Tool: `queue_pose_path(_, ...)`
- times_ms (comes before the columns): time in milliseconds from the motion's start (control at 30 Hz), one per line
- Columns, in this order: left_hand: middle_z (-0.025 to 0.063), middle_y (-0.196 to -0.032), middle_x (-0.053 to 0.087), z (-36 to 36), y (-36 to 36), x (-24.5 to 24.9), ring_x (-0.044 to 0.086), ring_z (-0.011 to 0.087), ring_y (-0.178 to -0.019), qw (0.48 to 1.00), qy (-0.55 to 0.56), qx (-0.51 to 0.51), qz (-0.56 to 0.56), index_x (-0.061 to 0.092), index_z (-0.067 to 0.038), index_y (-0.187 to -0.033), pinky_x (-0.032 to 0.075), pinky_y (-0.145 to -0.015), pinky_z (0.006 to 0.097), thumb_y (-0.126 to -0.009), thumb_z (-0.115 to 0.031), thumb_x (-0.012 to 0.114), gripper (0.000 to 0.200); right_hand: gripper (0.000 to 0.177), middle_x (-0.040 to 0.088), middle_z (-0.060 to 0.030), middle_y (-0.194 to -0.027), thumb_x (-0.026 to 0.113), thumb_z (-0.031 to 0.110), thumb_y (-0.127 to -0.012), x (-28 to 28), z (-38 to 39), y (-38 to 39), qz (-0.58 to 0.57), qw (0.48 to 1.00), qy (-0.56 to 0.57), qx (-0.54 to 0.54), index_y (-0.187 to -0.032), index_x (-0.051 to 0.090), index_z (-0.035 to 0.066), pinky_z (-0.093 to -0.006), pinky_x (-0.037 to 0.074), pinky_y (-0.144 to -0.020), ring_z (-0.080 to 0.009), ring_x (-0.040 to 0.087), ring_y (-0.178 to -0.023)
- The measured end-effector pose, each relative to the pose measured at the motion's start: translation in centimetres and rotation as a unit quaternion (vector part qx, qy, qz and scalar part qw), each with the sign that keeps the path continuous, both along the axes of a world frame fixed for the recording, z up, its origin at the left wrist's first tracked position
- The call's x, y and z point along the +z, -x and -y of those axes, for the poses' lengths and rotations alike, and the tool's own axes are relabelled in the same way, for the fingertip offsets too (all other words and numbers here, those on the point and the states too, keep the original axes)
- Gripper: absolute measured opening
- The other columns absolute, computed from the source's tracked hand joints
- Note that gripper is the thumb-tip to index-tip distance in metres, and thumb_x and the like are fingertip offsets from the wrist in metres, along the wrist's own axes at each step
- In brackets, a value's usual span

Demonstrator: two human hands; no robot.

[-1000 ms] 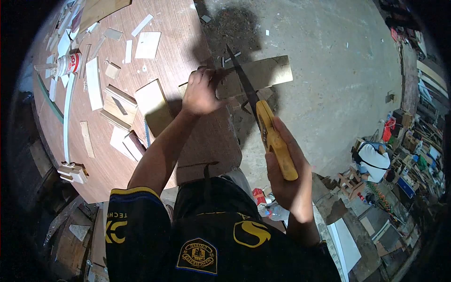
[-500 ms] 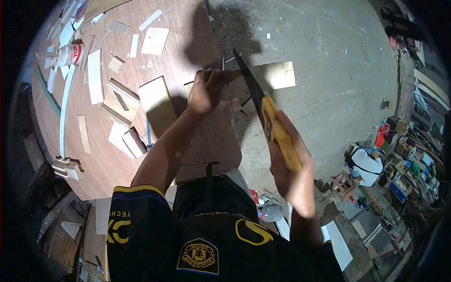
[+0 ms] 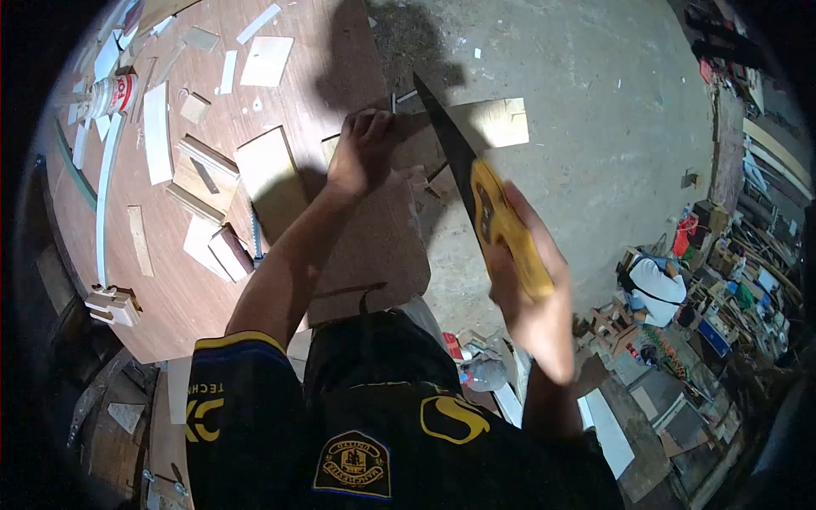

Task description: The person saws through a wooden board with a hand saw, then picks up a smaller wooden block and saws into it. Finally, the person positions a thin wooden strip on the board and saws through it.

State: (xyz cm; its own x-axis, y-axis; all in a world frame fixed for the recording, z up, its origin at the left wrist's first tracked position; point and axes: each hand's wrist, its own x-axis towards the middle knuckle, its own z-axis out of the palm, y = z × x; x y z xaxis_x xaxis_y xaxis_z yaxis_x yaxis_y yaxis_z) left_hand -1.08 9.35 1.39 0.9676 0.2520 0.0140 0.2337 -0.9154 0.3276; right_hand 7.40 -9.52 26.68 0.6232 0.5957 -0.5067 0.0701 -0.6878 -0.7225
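Observation:
My right hand (image 3: 535, 285), blurred by motion, is closed round the yellow handle (image 3: 510, 229) of a handsaw. The saw's dark blade (image 3: 446, 129) points up and away, lying across a wooden board (image 3: 501, 124). That board reaches past the table's right edge, over the floor. My left hand (image 3: 364, 153) bears down on the board's table end with bent fingers, left of the blade. Beside my left forearm lies a pale wooden panel (image 3: 270, 170), partly in shadow.
On the brown table (image 3: 204, 297) are several wood offcuts, a grooved wooden piece (image 3: 204, 178), a plastic bottle (image 3: 112, 95) and a long pale strip (image 3: 105, 204). A person in a white top (image 3: 659, 293) sits on the right, among piled scrap wood and tools.
The table and board have slid slightly up and left in view. The saw handle and my right hand have swung a little rightward. My left hand keeps its place on the board.

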Motion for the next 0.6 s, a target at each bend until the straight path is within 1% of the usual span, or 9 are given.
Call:
queue_pose_path(133,0.0110,-0.128,0.053,-0.1,-0.2,1.2,0.048,0.0293,-0.124,0.999,-0.032,-0.010,-0.030,0.056,-0.011,-0.135,0.036,-0.107,0.0447,-0.075,-0.060,0.073,0.080,0.058,0.054,-0.0258,-0.142,0.058,-0.003,-0.093,-1.4,-0.5,-0.3,0.042,0.995,-0.094,0.002,-0.148,0.043,0.003,-0.0411,0.045,-0.107,-0.0316,0.053,-0.133)
queue_pose_path(200,0.0111,-0.129,0.053,-0.1,-0.4,1.5,0.047,0.0310,-0.124,1.000,0.001,0.003,-0.025,0.056,-0.012,-0.136,0.035,-0.108,0.0455,-0.073,-0.055,0.076,0.079,0.055,0.053,-0.0256,-0.142,0.058,-0.001,-0.095,1.8,-0.1,-0.5,-0.004,1.000,0.007,0.008,-0.148,0.044,0.004,-0.0410,0.046,-0.107,-0.0310,0.053,-0.132)
queue_pose_path(233,0.0113,-0.131,0.053,0.0,-0.1,1.5,0.046,0.0327,-0.125,0.999,0.039,0.019,-0.024,0.057,-0.013,-0.136,0.034,-0.108,0.0462,-0.071,-0.050,0.079,0.079,0.052,0.066,-0.0089,-0.112,0.059,0.002,-0.096,1.0,0.9,-0.2,0.122,0.989,-0.059,0.056,-0.147,0.049,0.005,-0.0238,0.047,-0.061,-0.0094,0.054,-0.069)
queue_pose_path(333,0.0130,-0.130,0.053,0.0,0.2,1.9,0.046,0.0343,-0.125,0.995,0.083,0.005,0.055,0.058,-0.010,-0.134,0.035,-0.107,0.0464,-0.068,-0.049,0.082,0.080,0.052,0.068,-0.0105,-0.111,0.060,0.003,-0.096,-1.1,0.9,-0.9,0.052,0.998,-0.044,-0.001,-0.147,0.049,0.005,-0.0236,0.047,-0.059,-0.0083,0.054,-0.066)
queue_pose_path(367,0.0130,-0.130,0.053,0.3,0.5,1.8,0.046,0.0343,-0.125,0.995,0.085,0.007,0.053,0.058,-0.010,-0.134,0.035,-0.107,0.0464,-0.068,-0.049,0.082,0.080,0.052,0.066,-0.0160,-0.121,0.059,0.002,-0.096,-2.2,0.4,-1.0,0.049,0.998,-0.031,0.003,-0.147,0.049,0.004,-0.0272,0.053,-0.074,-0.0133,0.062,-0.085)
queue_pose_path(400,0.0122,-0.129,0.054,0.2,0.4,1.8,0.048,0.0340,-0.122,0.997,0.058,0.010,0.048,0.058,-0.010,-0.135,0.037,-0.105,0.0462,-0.072,-0.051,0.079,0.078,0.052,0.066,-0.0160,-0.121,0.059,0.002,-0.096,-2.4,0.0,-1.3,0.050,0.998,-0.035,0.003,-0.147,0.049,0.004,-0.0272,0.053,-0.074,-0.0133,0.062,-0.085)
queue_pose_path(467,0.0113,-0.128,0.054,-0.2,0.1,1.8,0.050,0.0336,-0.119,0.999,0.026,0.005,0.043,0.057,-0.010,-0.135,0.039,-0.104,0.0460,-0.075,-0.053,0.077,0.077,0.056,0.055,-0.0267,-0.140,0.057,0.002,-0.096,-2.4,-0.5,-1.6,0.030,0.996,-0.074,0.026,-0.150,0.041,0.005,-0.0447,0.047,-0.105,-0.0343,0.055,-0.130)
queue_pose_path(533,0.0128,-0.127,0.055,-0.4,0.1,2.1,0.050,0.0352,-0.119,0.991,0.115,0.007,0.065,0.058,-0.009,-0.134,0.037,-0.105,0.0471,-0.076,-0.057,0.075,0.077,0.057,0.054,-0.0266,-0.141,0.058,0.001,-0.095,0.0,-0.5,-1.6,-0.009,0.998,-0.062,0.017,-0.150,0.041,0.004,-0.0452,0.047,-0.106,-0.0360,0.054,-0.131)
queue_pose_path(600,0.0130,-0.127,0.055,-0.2,0.3,1.7,0.050,0.0357,-0.120,0.996,0.077,0.021,0.044,0.058,-0.009,-0.135,0.037,-0.105,0.0473,-0.076,-0.058,0.074,0.078,0.057,0.054,-0.0262,-0.142,0.057,0.000,-0.094,2.1,0.5,-0.9,0.043,0.996,-0.056,0.061,-0.149,0.042,0.004,-0.0449,0.046,-0.107,-0.0369,0.053,-0.132)
